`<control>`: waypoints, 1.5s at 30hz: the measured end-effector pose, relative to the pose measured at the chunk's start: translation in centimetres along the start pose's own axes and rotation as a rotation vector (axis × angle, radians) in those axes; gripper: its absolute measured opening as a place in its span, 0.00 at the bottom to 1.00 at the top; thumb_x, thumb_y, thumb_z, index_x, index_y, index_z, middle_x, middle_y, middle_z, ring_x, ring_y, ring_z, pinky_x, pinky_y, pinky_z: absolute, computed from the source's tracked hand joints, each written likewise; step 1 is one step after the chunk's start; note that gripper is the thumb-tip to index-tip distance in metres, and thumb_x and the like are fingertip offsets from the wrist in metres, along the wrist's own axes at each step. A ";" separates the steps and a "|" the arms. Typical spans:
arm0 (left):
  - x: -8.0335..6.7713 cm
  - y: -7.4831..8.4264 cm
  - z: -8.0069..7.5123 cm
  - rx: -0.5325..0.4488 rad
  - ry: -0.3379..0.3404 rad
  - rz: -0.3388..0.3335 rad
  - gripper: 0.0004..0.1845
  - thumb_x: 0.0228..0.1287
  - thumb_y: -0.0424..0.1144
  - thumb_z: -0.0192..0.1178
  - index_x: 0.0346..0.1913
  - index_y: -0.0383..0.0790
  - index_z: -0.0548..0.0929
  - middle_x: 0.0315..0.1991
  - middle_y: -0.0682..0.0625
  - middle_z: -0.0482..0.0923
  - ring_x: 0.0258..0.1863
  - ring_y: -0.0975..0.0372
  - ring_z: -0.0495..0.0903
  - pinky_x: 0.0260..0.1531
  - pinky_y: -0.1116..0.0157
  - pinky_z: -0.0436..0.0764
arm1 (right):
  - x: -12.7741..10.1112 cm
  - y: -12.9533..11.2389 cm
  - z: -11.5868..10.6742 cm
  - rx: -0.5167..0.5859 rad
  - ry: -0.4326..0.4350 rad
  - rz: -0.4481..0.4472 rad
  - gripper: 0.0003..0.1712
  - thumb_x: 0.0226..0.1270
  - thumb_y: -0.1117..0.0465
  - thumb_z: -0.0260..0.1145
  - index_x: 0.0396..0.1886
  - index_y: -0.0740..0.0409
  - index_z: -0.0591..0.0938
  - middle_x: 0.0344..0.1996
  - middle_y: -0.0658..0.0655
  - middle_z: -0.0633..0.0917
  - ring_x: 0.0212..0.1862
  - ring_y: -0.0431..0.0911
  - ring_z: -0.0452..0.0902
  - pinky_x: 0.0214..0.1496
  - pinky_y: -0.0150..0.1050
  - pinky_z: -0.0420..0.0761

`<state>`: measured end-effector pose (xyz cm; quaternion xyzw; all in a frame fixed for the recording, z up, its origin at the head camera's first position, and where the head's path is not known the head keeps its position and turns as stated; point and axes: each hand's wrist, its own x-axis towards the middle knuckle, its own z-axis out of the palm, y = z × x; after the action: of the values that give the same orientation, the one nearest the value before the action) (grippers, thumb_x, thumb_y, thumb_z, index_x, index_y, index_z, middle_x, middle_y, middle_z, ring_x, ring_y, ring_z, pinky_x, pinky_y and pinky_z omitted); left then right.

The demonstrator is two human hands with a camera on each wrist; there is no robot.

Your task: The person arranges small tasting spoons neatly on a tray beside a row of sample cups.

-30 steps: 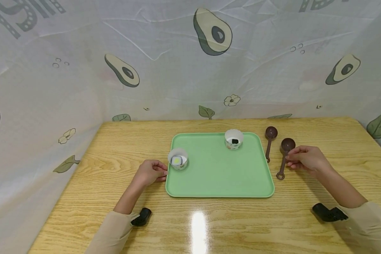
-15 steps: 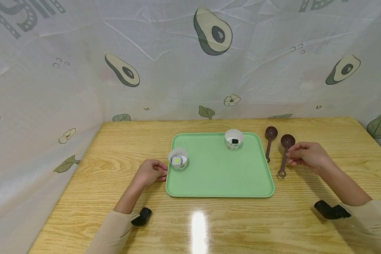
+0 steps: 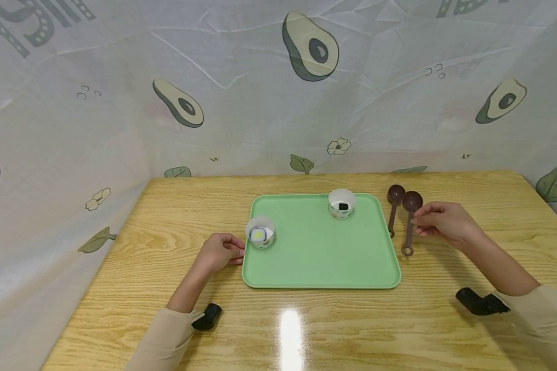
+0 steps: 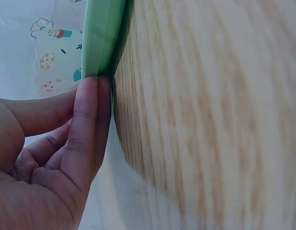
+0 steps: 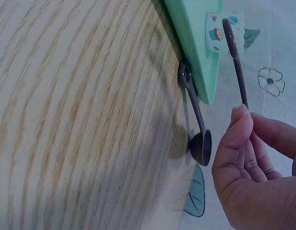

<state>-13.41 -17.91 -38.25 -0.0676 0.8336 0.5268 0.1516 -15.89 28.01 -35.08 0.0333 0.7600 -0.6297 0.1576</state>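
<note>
In the head view, my right hand (image 3: 443, 224) pinches the handle of a dark brown measuring spoon (image 3: 409, 232). In the right wrist view that spoon (image 5: 236, 64) is raised off the table, its bowl hidden behind the fingers. A second brown measuring spoon (image 3: 393, 211) lies on the table just left of it. On the left, my left hand (image 3: 220, 251) holds the edge of a light green tray (image 3: 325, 257), fingertips at its rim. White patterned paper cups stand on the tray: one (image 3: 260, 242) with a pale yellow-marked block, the other (image 3: 341, 210) with a black piece.
The wooden table (image 3: 334, 330) extends around the tray. A white cloth (image 3: 241, 118) printed with avocados hangs behind and to the left. The lying spoon's handle end is close to the tray's right rim.
My right hand has lifted the measuring spoon and moved it away from me and left, close beside the other spoon. My left hand and the tray have stayed put.
</note>
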 end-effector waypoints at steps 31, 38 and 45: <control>-0.1 0.2 0.1 0.000 0.003 -0.010 0.04 0.57 0.20 0.57 0.36 0.23 0.77 0.24 0.43 0.74 0.22 0.62 0.77 0.28 0.66 0.83 | 1.7 -2.3 5.5 -0.030 -0.074 -0.056 0.03 0.57 0.75 0.61 0.32 0.69 0.76 0.22 0.52 0.82 0.24 0.41 0.78 0.29 0.35 0.82; -0.1 0.1 0.1 0.004 0.006 -0.007 0.04 0.57 0.20 0.57 0.36 0.23 0.77 0.24 0.43 0.74 0.21 0.63 0.77 0.28 0.67 0.83 | 2.1 -2.1 6.4 -0.049 -0.076 -0.070 0.04 0.56 0.75 0.62 0.31 0.70 0.75 0.22 0.53 0.82 0.23 0.42 0.78 0.28 0.34 0.82; -0.1 0.1 0.1 0.008 0.009 -0.007 0.04 0.57 0.21 0.57 0.36 0.23 0.77 0.24 0.43 0.74 0.21 0.63 0.77 0.28 0.67 0.83 | 2.3 -2.3 7.2 -0.069 -0.089 -0.086 0.04 0.57 0.76 0.61 0.32 0.72 0.75 0.22 0.55 0.82 0.23 0.42 0.78 0.27 0.33 0.82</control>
<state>-13.32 -17.81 -38.15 -0.0723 0.8361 0.5227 0.1501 -17.22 20.25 -34.68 -0.0331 0.7742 -0.6101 0.1651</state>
